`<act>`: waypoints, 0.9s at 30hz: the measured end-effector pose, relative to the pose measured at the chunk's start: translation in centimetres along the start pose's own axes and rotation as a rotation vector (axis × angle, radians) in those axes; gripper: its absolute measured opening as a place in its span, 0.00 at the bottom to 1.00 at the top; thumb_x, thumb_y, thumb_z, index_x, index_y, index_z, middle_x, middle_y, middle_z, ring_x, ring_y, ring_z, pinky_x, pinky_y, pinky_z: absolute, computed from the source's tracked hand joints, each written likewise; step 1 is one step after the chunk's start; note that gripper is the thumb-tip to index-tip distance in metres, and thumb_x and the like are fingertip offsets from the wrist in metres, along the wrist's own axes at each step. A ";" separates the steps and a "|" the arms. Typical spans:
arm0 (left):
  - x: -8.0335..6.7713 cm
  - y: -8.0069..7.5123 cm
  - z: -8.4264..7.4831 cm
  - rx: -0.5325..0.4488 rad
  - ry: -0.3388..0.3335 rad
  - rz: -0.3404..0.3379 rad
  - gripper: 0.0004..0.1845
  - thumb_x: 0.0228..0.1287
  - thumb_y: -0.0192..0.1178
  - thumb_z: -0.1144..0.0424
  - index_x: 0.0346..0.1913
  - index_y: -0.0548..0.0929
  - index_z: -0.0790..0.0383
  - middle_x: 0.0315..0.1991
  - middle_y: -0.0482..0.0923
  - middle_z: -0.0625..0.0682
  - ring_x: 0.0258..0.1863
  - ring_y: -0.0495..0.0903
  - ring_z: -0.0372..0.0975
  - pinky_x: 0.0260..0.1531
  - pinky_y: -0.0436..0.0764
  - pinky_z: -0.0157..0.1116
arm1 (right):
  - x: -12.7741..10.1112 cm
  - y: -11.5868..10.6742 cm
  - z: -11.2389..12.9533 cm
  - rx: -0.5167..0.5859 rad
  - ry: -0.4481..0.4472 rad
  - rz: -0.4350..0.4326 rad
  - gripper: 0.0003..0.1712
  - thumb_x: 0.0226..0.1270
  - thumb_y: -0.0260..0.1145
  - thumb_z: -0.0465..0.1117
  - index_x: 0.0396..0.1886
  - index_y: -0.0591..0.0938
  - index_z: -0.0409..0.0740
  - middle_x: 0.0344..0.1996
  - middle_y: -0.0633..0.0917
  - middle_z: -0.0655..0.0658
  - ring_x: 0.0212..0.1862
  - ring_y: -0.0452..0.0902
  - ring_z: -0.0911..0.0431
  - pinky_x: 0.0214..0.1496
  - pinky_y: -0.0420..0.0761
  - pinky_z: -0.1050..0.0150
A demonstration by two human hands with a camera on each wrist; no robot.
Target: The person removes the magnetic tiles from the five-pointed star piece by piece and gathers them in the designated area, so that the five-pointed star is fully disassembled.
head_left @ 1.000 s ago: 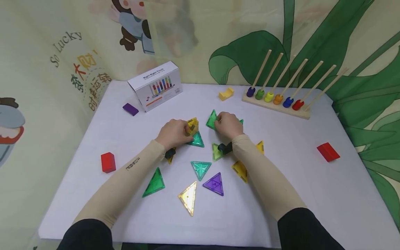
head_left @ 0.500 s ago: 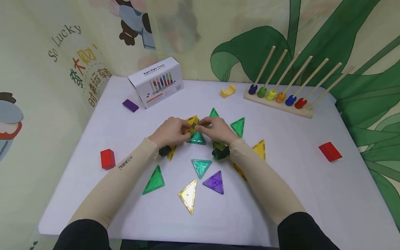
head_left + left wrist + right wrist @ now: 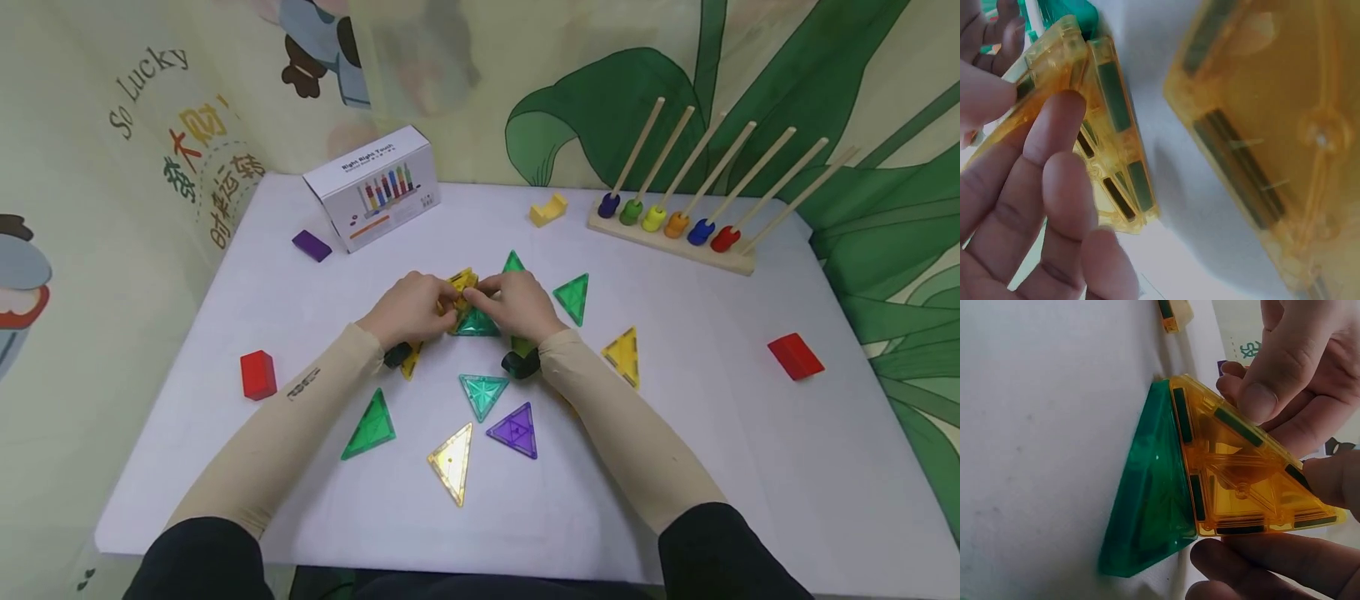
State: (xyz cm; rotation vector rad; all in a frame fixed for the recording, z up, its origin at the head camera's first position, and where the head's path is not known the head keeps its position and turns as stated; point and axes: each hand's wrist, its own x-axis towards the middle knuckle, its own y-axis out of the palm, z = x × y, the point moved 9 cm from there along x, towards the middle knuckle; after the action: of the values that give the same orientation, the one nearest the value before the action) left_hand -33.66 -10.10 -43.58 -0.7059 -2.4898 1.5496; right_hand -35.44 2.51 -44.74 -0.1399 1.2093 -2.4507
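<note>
White tabletop [image 3: 712, 433] fills the lower part of the head view, backed by a pale cloth wall printed with big green leaves and cartoon figures. At the middle of it the left hand [image 3: 411, 308] and the right hand [image 3: 517, 307] meet, both pinching a yellow triangle tile [image 3: 461, 292] that stands raised between their fingertips; the right wrist view shows its lower edge joined to a teal triangle tile [image 3: 1147, 506] lying flat on the table just beneath the fingers [image 3: 1285, 359]. In the left wrist view curled fingers [image 3: 1054, 134] press the yellow tile's face, and a second yellow tile [image 3: 1272, 144] lies blurred just beside that wrist. Nearer the person than the hands lie loose tiles: a teal one [image 3: 482, 393], a purple one [image 3: 516, 432], a pale yellow one [image 3: 452, 461] and a green one [image 3: 371, 427]. Just right of the right hand sits another green tile [image 3: 573, 297], with a yellow one [image 3: 624, 357] near the forearm. Farther off stand a white box [image 3: 372, 197], a purple block [image 3: 311, 245] and a wooden peg rack [image 3: 675, 237]; red blocks [image 3: 258, 374] lie well out to either side. How many tiles the hands cover cannot be told.
</note>
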 end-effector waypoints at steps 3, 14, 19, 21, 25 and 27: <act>0.1 -0.2 -0.2 0.012 -0.017 -0.032 0.21 0.66 0.63 0.59 0.58 0.86 0.67 0.39 0.90 0.54 0.33 0.82 0.42 0.41 0.84 0.38 | 0.1 -0.1 0.3 -0.049 -0.011 0.002 0.27 0.78 0.60 0.59 0.58 0.88 0.45 0.54 0.91 0.45 0.62 0.84 0.47 0.65 0.82 0.49; 0.5 -0.6 0.6 0.053 -0.103 -0.117 0.16 0.65 0.65 0.61 0.51 0.89 0.66 0.39 0.90 0.56 0.38 0.84 0.46 0.49 0.85 0.45 | 0.0 -0.3 0.1 -0.089 0.013 0.046 0.24 0.76 0.61 0.56 0.59 0.88 0.46 0.55 0.90 0.45 0.51 0.86 0.52 0.52 0.86 0.53; 0.8 -0.9 0.6 0.073 -0.097 -0.127 0.15 0.67 0.66 0.59 0.50 0.90 0.66 0.43 0.91 0.58 0.42 0.87 0.48 0.53 0.85 0.49 | -0.3 -0.3 -0.2 -0.069 0.019 0.042 0.27 0.77 0.61 0.60 0.60 0.87 0.47 0.58 0.89 0.45 0.62 0.84 0.50 0.59 0.84 0.51; 1.0 -1.1 0.5 0.085 -0.093 -0.146 0.14 0.67 0.67 0.59 0.49 0.90 0.65 0.42 0.91 0.58 0.42 0.87 0.48 0.52 0.86 0.48 | -0.5 -0.5 -0.2 -0.080 0.005 0.029 0.26 0.77 0.61 0.59 0.59 0.88 0.47 0.57 0.89 0.45 0.61 0.85 0.49 0.57 0.85 0.51; 1.1 -1.3 0.2 0.103 -0.090 -0.175 0.12 0.66 0.68 0.59 0.47 0.91 0.64 0.42 0.91 0.57 0.42 0.88 0.49 0.51 0.86 0.48 | -0.9 -0.8 0.3 -0.118 -0.032 0.005 0.23 0.77 0.62 0.57 0.56 0.90 0.47 0.51 0.91 0.45 0.54 0.88 0.50 0.50 0.87 0.53; 1.3 -1.4 0.0 0.109 -0.086 -0.182 0.12 0.67 0.68 0.60 0.46 0.91 0.64 0.42 0.91 0.57 0.43 0.88 0.49 0.51 0.86 0.48 | -1.1 -0.9 0.4 -0.133 -0.036 -0.005 0.22 0.76 0.62 0.56 0.53 0.91 0.47 0.48 0.92 0.46 0.50 0.89 0.51 0.47 0.87 0.54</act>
State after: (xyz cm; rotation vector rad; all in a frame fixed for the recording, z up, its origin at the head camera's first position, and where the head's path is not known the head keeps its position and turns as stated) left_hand -35.25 -10.03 -42.59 -0.3939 -2.4274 1.6640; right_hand -34.62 3.09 -43.68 -0.2242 1.3571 -2.3617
